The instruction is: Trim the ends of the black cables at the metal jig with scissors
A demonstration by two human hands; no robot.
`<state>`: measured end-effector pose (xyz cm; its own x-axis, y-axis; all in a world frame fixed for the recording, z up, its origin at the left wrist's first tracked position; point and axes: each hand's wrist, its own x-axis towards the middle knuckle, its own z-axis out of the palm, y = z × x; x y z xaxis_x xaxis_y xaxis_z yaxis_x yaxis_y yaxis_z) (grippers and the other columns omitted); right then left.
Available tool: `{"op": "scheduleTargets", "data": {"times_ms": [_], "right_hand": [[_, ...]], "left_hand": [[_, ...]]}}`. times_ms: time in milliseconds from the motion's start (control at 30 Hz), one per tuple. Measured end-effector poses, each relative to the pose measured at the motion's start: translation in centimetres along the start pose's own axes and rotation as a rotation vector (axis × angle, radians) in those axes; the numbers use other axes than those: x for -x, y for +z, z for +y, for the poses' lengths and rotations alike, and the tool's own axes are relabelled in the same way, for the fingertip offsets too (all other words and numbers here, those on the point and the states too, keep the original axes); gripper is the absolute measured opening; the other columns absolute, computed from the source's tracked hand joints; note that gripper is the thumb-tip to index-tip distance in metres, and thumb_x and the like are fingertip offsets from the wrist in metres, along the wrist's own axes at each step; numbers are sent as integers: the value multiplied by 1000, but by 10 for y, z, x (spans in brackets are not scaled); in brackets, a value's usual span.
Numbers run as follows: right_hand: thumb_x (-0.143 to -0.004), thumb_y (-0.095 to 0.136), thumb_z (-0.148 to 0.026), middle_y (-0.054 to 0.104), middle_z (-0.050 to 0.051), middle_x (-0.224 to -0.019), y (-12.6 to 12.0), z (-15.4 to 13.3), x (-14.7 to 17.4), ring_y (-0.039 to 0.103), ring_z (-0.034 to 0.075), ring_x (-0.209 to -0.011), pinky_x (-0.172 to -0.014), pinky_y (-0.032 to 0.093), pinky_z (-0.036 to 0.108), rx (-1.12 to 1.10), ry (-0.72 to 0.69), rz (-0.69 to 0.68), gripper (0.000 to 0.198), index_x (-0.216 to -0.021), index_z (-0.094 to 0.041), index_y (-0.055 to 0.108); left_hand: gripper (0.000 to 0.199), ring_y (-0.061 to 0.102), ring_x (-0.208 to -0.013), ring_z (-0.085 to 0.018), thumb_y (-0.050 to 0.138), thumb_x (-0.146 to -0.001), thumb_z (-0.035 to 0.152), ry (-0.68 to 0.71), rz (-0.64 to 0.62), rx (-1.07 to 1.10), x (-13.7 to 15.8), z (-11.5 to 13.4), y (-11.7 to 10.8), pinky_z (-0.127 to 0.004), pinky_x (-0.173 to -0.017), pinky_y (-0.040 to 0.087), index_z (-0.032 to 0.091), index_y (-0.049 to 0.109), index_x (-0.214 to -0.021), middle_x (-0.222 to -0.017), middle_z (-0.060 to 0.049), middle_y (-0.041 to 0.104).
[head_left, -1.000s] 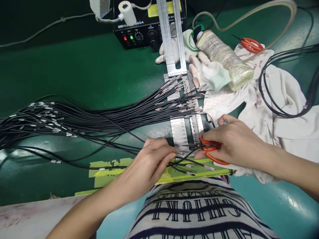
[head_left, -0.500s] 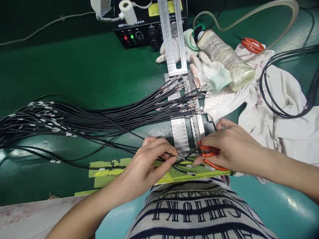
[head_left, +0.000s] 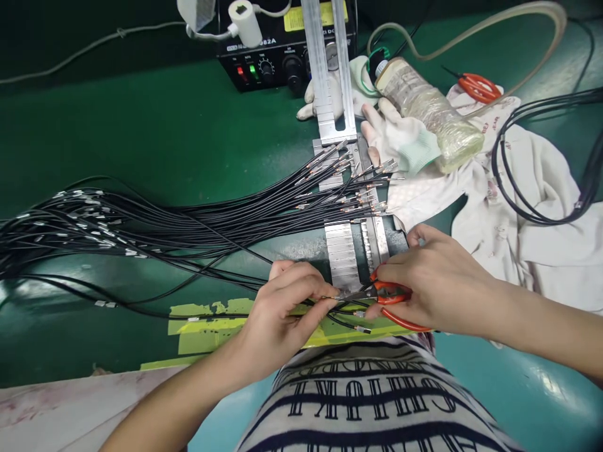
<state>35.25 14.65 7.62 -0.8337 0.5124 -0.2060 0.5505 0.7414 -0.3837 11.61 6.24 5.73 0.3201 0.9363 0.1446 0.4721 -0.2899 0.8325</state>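
My left hand (head_left: 294,307) is closed, thumb and fingertips pinching a black cable close to its end. In my right hand (head_left: 431,282) is a pair of red-handled scissors (head_left: 393,294), with the metal blades pointing left at my left fingertips. The blades meet or nearly meet the cable end; my fingers partly hide the contact. Just below, several loose cable ends (head_left: 362,329) with small metal tips stick out over the yellow-green tape (head_left: 207,326) at the table edge. Beyond my hands stretches a big bundle of black cables (head_left: 226,216).
A slotted metal fixture (head_left: 342,254) lies under the bundle's tips. Behind stand a black control box (head_left: 277,63), a wrapped bottle (head_left: 428,113) and white gloves (head_left: 396,135). Another red-handled tool (head_left: 478,88) rests on white cloth (head_left: 541,251), beside coiled black cable (head_left: 506,176).
The scissors have shifted slightly left and turned a little at my left fingertips. A metal-tipped cable end beneath them is now out of sight. My left hand stays nearly in place.
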Motion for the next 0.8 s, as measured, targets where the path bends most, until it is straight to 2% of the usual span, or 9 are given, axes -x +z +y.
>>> {"op": "scheduleTargets", "data": {"times_ms": [233, 400, 500, 633, 800], "right_hand": [[-85, 61, -60, 62, -3, -55, -1, -2, -1, 30, 14, -51, -70, 22, 35, 169, -67, 55, 46, -61, -21, 56], [-80, 70, -47, 61, -3, -54, 1, -2, -3, 33, 14, -51, -70, 22, 35, 226, -111, 47, 37, -60, -20, 55], [-83, 67, -44, 60, -4, -53, 1, 0, -4, 31, 14, -51, -70, 23, 35, 186, -117, 59, 36, -59, -20, 54], [-88, 58, -49, 57, -5, -52, -3, 1, -5, 28, 14, -51, -71, 24, 34, 58, -72, 34, 41, -58, -22, 52], [-90, 52, -58, 61, -1, -57, -5, -4, -3, 32, 12, -49, -70, 22, 37, 235, -106, 74, 47, -62, -19, 55]], "left_hand": [[13, 61, -79, -14, 67, -86, 4, 37, 31, -19, -1, 0, 2, -33, -80, 37, 16, 64, -92, -83, 0, 67], [11, 61, -76, -14, 67, -86, 5, 68, 43, -34, -2, -1, 4, -33, -77, 38, 15, 65, -91, -79, -1, 66], [12, 62, -75, -14, 66, -86, 5, 82, 39, -34, -1, -1, 3, -34, -78, 38, 15, 65, -91, -79, -1, 67], [13, 63, -77, -15, 64, -87, 5, 84, 21, -58, -2, 0, 0, -34, -79, 39, 17, 64, -93, -81, 0, 68], [14, 63, -76, -15, 63, -88, 6, 75, 22, -83, -2, 1, 0, -35, -78, 39, 19, 63, -94, -81, 0, 69]]}}
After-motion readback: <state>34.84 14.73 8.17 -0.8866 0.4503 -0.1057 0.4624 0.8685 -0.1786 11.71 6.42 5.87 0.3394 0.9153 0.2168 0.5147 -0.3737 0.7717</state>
